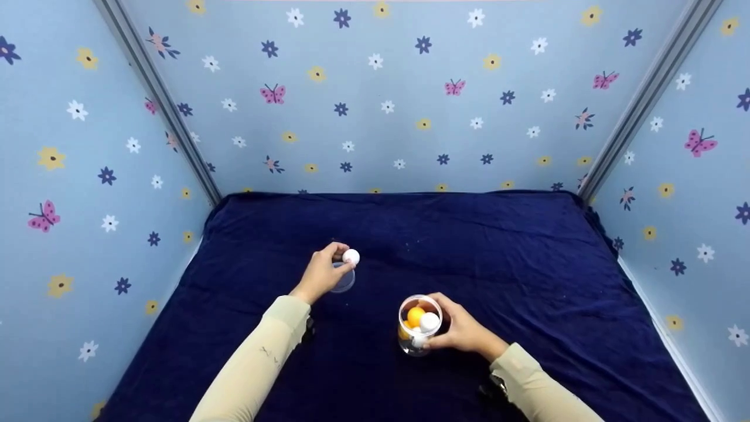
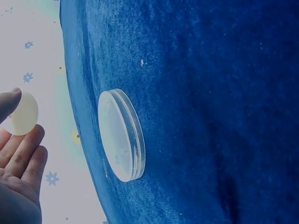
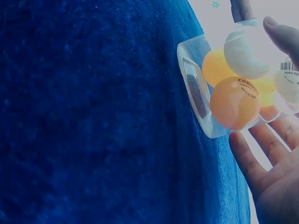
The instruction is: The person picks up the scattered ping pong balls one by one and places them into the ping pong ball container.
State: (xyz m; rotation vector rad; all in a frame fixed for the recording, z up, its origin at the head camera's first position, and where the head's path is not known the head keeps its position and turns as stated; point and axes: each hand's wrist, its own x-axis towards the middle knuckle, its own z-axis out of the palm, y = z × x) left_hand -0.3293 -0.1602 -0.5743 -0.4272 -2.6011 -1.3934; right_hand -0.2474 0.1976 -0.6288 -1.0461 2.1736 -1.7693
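Observation:
Between thumb and fingers, my left hand (image 1: 326, 271) pinches a white ping-pong ball (image 1: 351, 257), held above the cloth. Just below that hand a clear round lid (image 1: 344, 282) lies flat; the left wrist view shows the whole lid (image 2: 122, 135), with its ridged rim. My right hand (image 1: 460, 325) grips a clear plastic jar (image 1: 412, 350) from its right side, thumb in front and fingers behind. Inside the open-topped jar are several orange and white balls, among them an orange ball (image 3: 235, 103) with printed lettering and a white ball (image 3: 247, 52).
A dark blue velvety cloth (image 1: 515, 252) with soft wrinkles covers the table. Flower-patterned light blue panels (image 1: 375, 88) stand behind it and on both sides, joined by grey metal posts (image 1: 650, 99) at the corners.

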